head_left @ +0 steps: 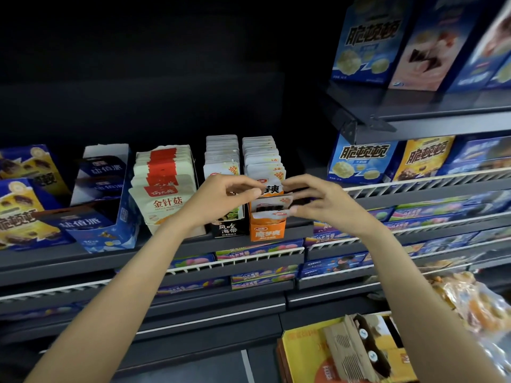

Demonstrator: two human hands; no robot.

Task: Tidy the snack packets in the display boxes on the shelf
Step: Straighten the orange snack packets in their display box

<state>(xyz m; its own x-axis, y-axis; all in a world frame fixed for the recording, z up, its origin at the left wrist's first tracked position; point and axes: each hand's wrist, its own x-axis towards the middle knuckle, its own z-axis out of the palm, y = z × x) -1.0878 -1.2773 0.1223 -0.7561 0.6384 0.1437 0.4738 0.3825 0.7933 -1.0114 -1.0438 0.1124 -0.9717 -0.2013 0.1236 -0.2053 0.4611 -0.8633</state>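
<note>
An orange display box (267, 230) stands on the dark shelf (83, 259) with a row of white and orange snack packets (262, 158) stacked upright in it. Left of it is a black display box (228, 229) with its own row of white packets (222, 150). My left hand (221, 199) and my right hand (313, 201) meet over the front of the orange box, each pinching an edge of the front packet (272, 189). Smaller packets (272, 207) lie tilted at the box front beneath it.
A cream box of red-banded mushroom packets (163, 186) stands left of the black box. Blue cake boxes (102, 205) fill the far left. Blue and yellow biscuit boxes (392, 161) sit on the wire shelves at right. A yellow carton (340, 352) and bagged snacks (475, 302) sit at lower right.
</note>
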